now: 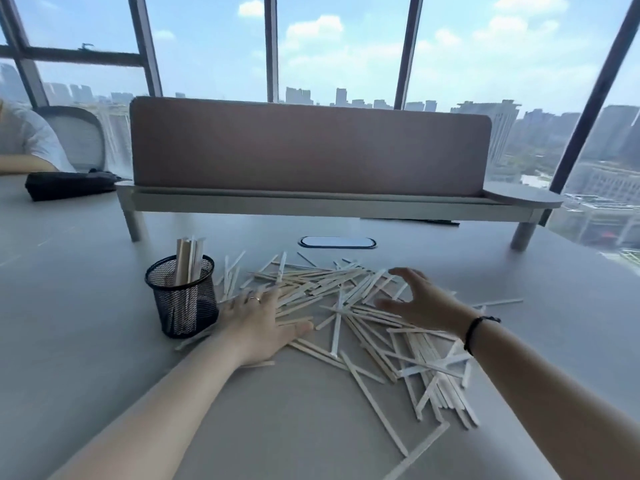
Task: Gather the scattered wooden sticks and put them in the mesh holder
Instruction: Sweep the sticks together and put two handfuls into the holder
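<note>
Head view only. I see both forearms reaching onto the grey table.

Left hand: palm down, fingers straight and spread, lying flat on the left edge of the scattered wooden sticks. It covers several sticks, so I cannot count what lies under it. A ring shows on one finger.

Right hand: raised over the middle of the pile, fingers apart and loosely arched, thumb apart from them. It holds nothing that I can see. The edges are motion-blurred, so I cannot tell whether any fingertip touches a stick. A dark band sits on the wrist.

The sticks sprawl from just beside the mesh holder across to the right and toward the near edge, many crossing one another.

The holder is black, upright, just left of the left hand. A few sticks stand in it, tops above the rim; their lower parts are only dimly visible through the mesh.

Behind: desk divider on a raised shelf, an oval cable port, a black pouch far left. Another person's sleeve is cut off at the left edge.

I can read no writing or brand marks anywhere.
</note>
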The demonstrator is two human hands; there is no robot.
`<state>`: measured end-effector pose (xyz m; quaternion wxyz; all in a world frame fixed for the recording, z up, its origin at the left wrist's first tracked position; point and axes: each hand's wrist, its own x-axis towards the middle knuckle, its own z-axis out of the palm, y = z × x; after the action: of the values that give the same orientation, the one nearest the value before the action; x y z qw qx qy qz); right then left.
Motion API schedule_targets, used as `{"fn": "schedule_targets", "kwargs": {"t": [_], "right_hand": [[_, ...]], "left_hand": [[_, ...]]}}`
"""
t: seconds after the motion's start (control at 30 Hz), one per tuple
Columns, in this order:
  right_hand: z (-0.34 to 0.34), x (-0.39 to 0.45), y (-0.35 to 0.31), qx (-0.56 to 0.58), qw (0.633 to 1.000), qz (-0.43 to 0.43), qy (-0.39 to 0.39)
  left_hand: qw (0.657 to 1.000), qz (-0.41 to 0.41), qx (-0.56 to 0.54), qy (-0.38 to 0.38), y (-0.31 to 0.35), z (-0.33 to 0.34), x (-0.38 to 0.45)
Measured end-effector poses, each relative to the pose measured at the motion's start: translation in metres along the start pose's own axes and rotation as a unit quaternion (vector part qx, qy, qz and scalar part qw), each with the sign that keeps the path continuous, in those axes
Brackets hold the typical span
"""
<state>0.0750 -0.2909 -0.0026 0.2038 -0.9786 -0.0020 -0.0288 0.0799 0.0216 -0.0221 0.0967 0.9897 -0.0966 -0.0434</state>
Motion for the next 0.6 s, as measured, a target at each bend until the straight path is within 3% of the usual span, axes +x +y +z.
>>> {"fn": "schedule_targets", "kwargs": {"t": [0.13, 0.4, 0.6], "right_hand": [[0.008, 0.015, 0.004, -0.074, 0.995, -0.054, -0.039], [0.044, 0.079, -0.056, -0.067, 0.983, -0.146, -0.088], [0.059, 0.092, -0.061, -0.057, 0.982, -0.178, -0.012]], "left_hand": [[0.998, 0.017, 0.014, 0.051, 0.007, 0.002, -0.004], [0.99, 0.048, 0.009, 0.129, 0.012, 0.006, -0.003], [0.987, 0.034, -0.018, 0.154, 0.006, 0.008, 0.003]]}}
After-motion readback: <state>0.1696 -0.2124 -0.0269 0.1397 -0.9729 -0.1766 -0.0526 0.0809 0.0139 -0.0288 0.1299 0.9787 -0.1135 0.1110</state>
